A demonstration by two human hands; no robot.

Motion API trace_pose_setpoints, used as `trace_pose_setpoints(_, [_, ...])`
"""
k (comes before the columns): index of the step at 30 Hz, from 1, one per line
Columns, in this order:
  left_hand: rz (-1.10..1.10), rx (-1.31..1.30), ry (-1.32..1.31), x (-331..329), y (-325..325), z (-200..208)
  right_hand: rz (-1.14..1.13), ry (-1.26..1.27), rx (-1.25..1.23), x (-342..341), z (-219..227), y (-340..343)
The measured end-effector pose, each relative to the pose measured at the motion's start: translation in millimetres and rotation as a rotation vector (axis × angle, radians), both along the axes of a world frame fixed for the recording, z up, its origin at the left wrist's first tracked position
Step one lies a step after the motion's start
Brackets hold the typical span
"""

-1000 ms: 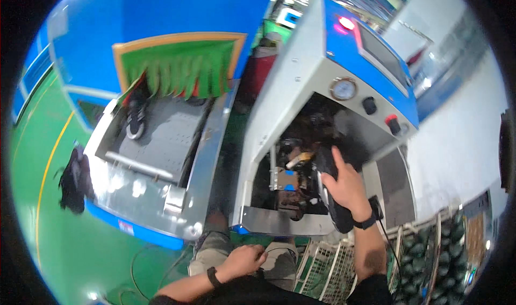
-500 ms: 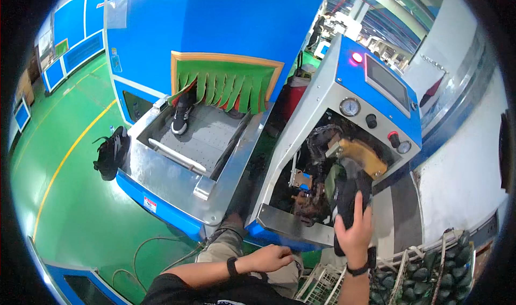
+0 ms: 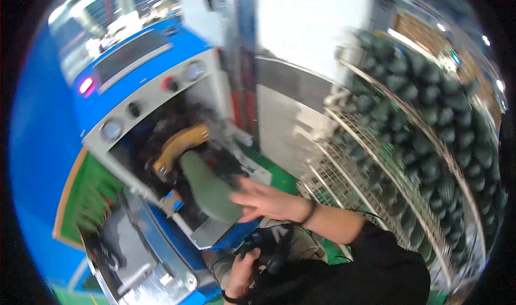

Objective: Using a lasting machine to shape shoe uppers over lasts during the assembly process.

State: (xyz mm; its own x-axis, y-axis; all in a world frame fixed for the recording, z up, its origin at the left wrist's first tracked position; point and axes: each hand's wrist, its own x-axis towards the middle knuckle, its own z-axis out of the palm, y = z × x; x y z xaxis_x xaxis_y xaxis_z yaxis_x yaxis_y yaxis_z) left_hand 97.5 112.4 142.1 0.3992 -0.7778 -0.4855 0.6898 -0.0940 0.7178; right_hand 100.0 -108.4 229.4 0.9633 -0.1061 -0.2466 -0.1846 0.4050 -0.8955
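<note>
A dark shoe [image 3: 274, 243], blurred by motion, is at my lap with my left hand [image 3: 244, 270] closed on its near side. My right hand [image 3: 269, 200] is stretched toward the machine, its fingers apart beside a green shoe last [image 3: 207, 184]. Whether the fingertips touch the last cannot be made out. The last points into the opening of the blue and grey machine [image 3: 121, 103], its inner end by a curved yellow pad [image 3: 183, 143].
To the right stands a wire rack [image 3: 371, 143] stacked with several dark green shoe lasts [image 3: 424, 95]. A metal conveyor tray [image 3: 131, 240] with a green strip curtain [image 3: 91, 197] is at the left. Gauges, knobs and a screen [image 3: 131, 57] top the machine.
My view has swung right toward the rack. The dark shoe has come off the machine to my lap, into my left hand. My right hand has left the shoe, and the green last is exposed.
</note>
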Motion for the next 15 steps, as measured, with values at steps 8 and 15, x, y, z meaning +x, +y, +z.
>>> trace_pose_setpoints(8, [-0.191, 0.241, -0.601, -11, 28, 20, -0.117, -0.327, 0.330, 3, -30, -9])
trace_pose_setpoints(15, [-0.048, 0.329, -0.549, -2, 32, -32, -0.588, -0.317, 0.711, -229, -137, -100])
